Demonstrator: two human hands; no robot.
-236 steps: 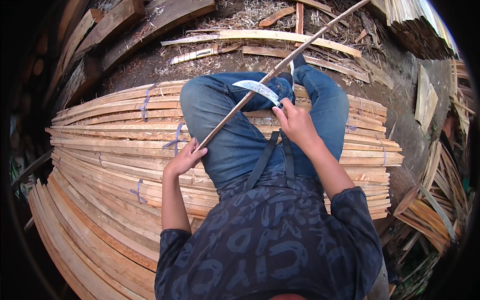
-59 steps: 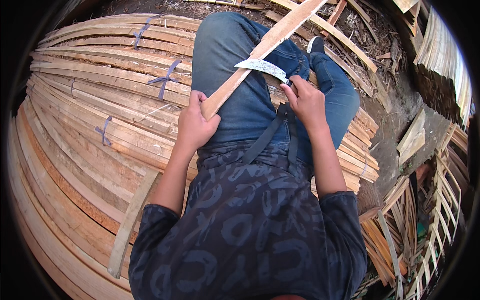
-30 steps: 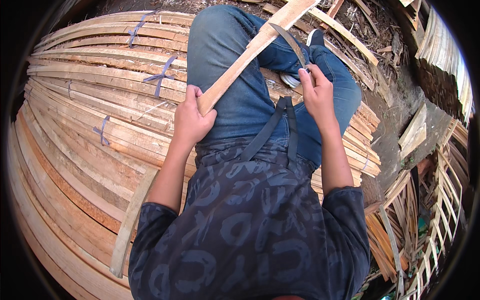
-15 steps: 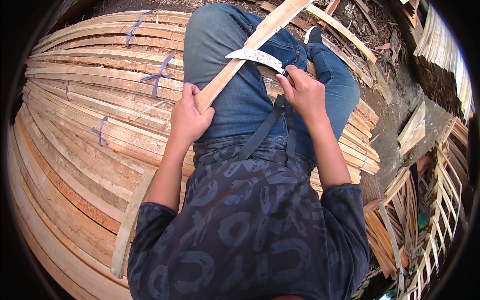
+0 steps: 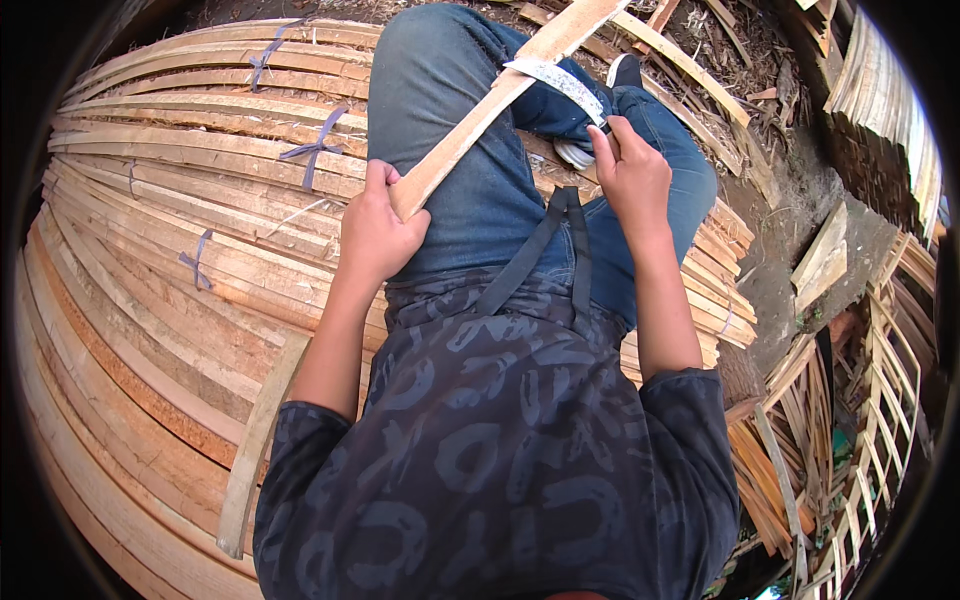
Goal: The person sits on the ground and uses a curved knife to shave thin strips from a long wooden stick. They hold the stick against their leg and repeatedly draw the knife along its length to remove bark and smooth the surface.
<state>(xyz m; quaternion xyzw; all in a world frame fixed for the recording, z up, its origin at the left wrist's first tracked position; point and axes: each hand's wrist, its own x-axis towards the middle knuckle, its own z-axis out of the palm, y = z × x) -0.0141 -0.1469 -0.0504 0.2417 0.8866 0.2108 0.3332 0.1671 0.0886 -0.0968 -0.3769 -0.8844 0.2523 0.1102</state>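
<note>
My left hand [image 5: 384, 224] is closed round the near end of a long wooden slat [image 5: 462, 140]. The slat slants up and away to the right across my bent leg and runs out past the top edge. In my right hand [image 5: 634, 176] is a curved knife [image 5: 560, 82] with a pale, dark-speckled blade. Its blade reaches left to the slat, and its tip lies at or over the slat, near a step where the wood widens. My fingers cover most of the knife's handle.
Bundles of wooden slats [image 5: 190, 140], tied with purple strips [image 5: 316, 148], lie under and left of me. One short slat [image 5: 262, 440] rests across them. Thin boards [image 5: 885, 120] are stacked at the far right, near wood scraps [image 5: 822, 255] and a slatted wooden lattice [image 5: 885, 420].
My right hand and the knife have moved up and to the right, farther along the slat. My left hand and the slat stay nearly in place.
</note>
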